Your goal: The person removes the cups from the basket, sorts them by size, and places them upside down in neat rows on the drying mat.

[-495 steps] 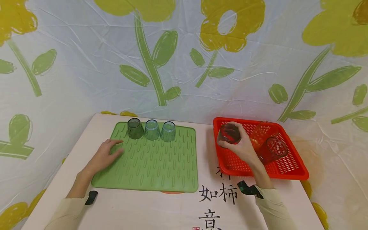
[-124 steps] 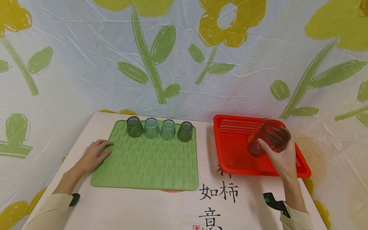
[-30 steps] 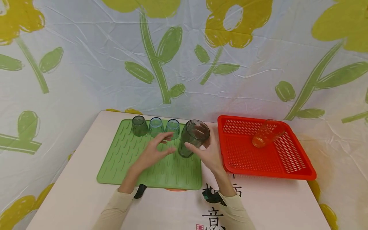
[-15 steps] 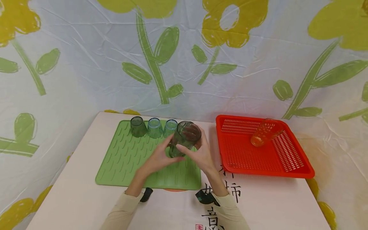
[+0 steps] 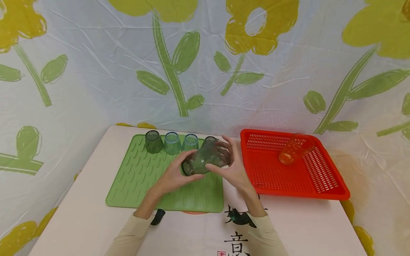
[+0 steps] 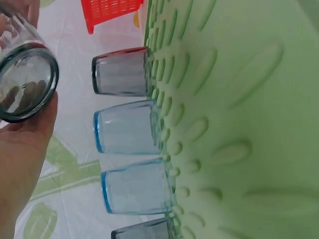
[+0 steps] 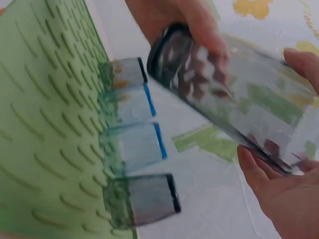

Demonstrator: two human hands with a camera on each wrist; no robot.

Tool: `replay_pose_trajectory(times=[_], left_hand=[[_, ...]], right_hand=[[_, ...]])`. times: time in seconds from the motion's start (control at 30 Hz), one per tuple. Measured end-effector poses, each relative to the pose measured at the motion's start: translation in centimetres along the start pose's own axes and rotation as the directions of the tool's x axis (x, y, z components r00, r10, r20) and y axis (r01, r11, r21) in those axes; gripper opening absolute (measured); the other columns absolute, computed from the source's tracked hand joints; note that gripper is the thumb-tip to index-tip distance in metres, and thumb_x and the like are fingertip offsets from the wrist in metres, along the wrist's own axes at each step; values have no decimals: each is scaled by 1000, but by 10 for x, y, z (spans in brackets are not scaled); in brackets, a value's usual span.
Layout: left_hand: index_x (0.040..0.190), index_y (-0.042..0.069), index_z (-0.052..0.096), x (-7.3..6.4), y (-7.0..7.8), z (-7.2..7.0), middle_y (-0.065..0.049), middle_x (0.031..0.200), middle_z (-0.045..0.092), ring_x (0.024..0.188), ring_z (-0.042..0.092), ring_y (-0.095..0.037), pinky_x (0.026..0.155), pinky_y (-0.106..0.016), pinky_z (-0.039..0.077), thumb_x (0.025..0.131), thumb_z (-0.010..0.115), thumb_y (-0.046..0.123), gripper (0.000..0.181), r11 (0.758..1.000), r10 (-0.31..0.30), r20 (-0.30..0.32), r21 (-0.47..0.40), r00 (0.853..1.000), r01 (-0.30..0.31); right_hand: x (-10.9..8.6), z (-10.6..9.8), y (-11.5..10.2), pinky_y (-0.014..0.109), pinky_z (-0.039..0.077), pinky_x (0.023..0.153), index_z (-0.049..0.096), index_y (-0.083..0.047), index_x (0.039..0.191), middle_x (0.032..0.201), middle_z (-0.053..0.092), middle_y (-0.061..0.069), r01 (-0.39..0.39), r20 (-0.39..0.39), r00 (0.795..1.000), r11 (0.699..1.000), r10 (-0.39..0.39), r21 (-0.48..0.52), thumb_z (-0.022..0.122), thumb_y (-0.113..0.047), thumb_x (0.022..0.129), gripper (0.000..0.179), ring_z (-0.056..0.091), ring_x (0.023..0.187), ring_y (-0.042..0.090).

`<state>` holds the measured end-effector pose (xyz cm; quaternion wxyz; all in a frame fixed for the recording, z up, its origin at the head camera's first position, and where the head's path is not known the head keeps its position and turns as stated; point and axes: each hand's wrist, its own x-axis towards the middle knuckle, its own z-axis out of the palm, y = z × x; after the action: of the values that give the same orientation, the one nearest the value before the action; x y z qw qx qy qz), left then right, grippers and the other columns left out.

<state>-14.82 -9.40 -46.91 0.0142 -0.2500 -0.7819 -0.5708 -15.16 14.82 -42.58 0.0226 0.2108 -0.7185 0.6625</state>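
Over the back right part of the green drying mat [image 5: 144, 188], both hands hold a tall grey drinking glass [image 5: 206, 158], tilted almost onto its side. My left hand [image 5: 173, 174] grips its thick-bottomed end, whose dark ring faces the left wrist view. My right hand [image 5: 234, 170] holds the other end, fingers behind and thumb in front; the right wrist view shows the glass [image 7: 249, 99] between both hands. Along the mat's back edge stand a dark grey glass [image 5: 153, 142], two light blue glasses [image 5: 172, 143] and another grey glass [image 7: 144, 199], partly hidden in the head view.
A red plastic basket [image 5: 266, 181] sits on the table to the right of the mat. One clear tall glass [image 5: 294, 149] leans inside it. A flowered cloth [image 5: 112, 71] hangs behind the table, and the white tabletop [image 5: 192, 234] bears black characters.
A small grey glass went from the basket to the row's right end. The tall grey glass came out of the basket over the mat. My left hand took hold too, and the glass tipped sideways.
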Motion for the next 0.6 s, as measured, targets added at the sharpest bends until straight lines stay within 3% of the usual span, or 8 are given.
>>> replay_pose_trajectory(times=[0.13, 0.23, 0.43, 0.6], left_hand=[[150, 25, 50, 0, 5, -10, 3, 144, 53, 135, 50, -20, 109, -54, 42, 83, 89, 27, 77, 1000, 6, 1, -8, 1000, -6], [148, 25, 53, 1, 9, -16, 5, 143, 54, 133, 51, -19, 108, -53, 42, 83, 90, 25, 75, 1000, -7, 0, -27, 1000, 7], [144, 15, 54, 5, 20, -28, -2, 143, 55, 126, 55, -21, 107, -48, 46, 79, 92, 14, 75, 994, -7, -9, -113, 1000, 6], [145, 16, 52, 9, 32, -32, -4, 146, 52, 134, 50, -20, 115, -52, 37, 81, 90, 18, 74, 993, -28, 3, -113, 1000, 28]], right_hand=[[-4, -11, -3, 49, 34, 117, 30, -28, 160, 153, 42, 8, -87, 30, 995, 993, 90, -78, 86, -13, 84, 97, 44, 139, 26], [-5, -17, -4, 56, 35, 115, 34, -24, 159, 151, 44, 9, -95, 79, 991, 989, 105, -115, 87, -15, 84, 92, 46, 136, 28], [-4, -23, -2, 51, 43, 107, 43, -12, 146, 139, 53, 3, -80, 166, 980, 979, 113, -190, 89, -16, 81, 80, 55, 127, 26], [-7, -24, 2, 50, 40, 113, 44, -14, 143, 138, 54, 1, -68, 197, 972, 958, 127, -280, 92, -24, 79, 81, 54, 131, 22]])
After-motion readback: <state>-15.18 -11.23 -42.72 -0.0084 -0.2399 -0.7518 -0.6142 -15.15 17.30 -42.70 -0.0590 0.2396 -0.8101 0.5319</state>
